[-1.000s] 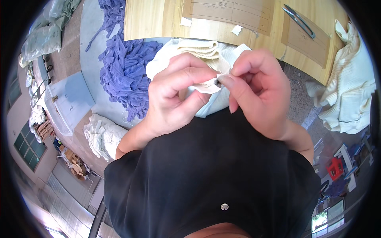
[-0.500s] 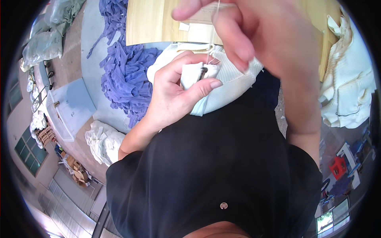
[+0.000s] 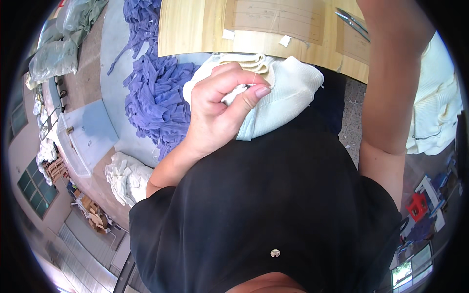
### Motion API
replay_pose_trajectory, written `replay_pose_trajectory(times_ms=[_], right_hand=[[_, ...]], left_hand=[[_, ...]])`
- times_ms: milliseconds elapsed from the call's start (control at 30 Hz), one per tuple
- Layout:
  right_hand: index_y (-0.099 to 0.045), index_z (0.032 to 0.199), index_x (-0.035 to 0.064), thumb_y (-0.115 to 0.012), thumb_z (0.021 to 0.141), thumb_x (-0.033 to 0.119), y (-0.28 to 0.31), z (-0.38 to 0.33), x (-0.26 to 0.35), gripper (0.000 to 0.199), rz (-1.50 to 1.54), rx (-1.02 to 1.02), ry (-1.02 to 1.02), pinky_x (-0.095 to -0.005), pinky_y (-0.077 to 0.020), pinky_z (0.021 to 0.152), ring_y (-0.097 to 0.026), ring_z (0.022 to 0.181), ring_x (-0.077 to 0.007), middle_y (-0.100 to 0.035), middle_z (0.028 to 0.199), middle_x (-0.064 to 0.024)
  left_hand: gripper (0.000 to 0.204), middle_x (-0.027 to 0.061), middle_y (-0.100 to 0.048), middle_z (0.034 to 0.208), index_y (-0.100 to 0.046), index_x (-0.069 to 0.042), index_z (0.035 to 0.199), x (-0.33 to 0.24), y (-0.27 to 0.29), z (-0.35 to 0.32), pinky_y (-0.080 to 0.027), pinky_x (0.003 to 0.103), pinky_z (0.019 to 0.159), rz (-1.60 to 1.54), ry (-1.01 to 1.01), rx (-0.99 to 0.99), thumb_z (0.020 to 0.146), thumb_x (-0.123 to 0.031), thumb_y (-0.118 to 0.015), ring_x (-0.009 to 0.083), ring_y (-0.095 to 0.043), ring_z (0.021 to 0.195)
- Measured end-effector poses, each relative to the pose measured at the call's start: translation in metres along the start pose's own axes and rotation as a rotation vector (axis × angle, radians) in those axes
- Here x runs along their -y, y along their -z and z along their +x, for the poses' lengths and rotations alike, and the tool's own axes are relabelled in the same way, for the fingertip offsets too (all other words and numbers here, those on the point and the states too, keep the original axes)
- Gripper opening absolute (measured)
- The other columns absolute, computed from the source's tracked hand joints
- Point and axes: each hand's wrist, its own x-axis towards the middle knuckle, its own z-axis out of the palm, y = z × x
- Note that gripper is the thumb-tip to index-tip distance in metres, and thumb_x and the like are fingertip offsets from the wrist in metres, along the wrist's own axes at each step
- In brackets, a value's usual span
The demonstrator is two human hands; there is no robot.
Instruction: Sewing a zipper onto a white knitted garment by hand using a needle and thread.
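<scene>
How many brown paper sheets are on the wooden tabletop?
2. One brown sheet lies near the top centre of the view; the other, to its right, sits under thread snips. The right forearm blocks part of that side, so more may be hidden.

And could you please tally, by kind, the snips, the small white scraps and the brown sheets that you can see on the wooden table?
Snips: 1
Small white scraps: 2
Brown sheets: 2
Total in view: 5
</scene>
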Motion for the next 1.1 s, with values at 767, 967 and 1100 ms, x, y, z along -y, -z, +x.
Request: replay_pose_trajectory(times_ms=[767,967,1100], right_hand=[[-0.060,0.086,0.0010,-0.061,0.070,-0.008,-0.007,-0.118,-0.007,0.018,-0.552,0.397,-0.053,-0.0260,-0.0374,0.047,-0.049,0.055,-0.0178,-0.048,0.068,-0.0080],[-0.060,0.085,0.0000,-0.060,0.069,-0.009,-0.008,-0.119,-0.009,0.018,-0.520,0.379,-0.017,-0.0257,-0.0387,0.048,-0.050,0.055,-0.0175,-0.049,0.069,-0.0077],[-0.060,0.085,0.0004,-0.059,0.069,-0.010,-0.009,-0.120,-0.010,0.019,-0.505,0.354,-0.033,-0.0255,-0.0391,0.048,-0.050,0.056,-0.0170,-0.050,0.069,-0.0073]], left_hand=[[0.023,0.0064,-0.060,0.093,-0.058,0.002,0.097,-0.003,-0.001,-0.011,-0.041,0.023,0.081,-0.488,0.227,-0.132,0.075,0.009,-0.062,0.0114,-0.054,0.090],[0.023,0.0063,-0.059,0.091,-0.058,0.002,0.096,0.000,0.002,-0.010,-0.041,0.023,0.077,-0.380,0.155,-0.086,0.075,0.010,-0.061,0.0109,-0.054,0.087],[0.022,0.0066,-0.059,0.089,-0.058,0.002,0.095,0.000,0.001,-0.009,-0.041,0.022,0.075,-0.484,0.223,-0.078,0.074,0.010,-0.061,0.0114,-0.054,0.085]])
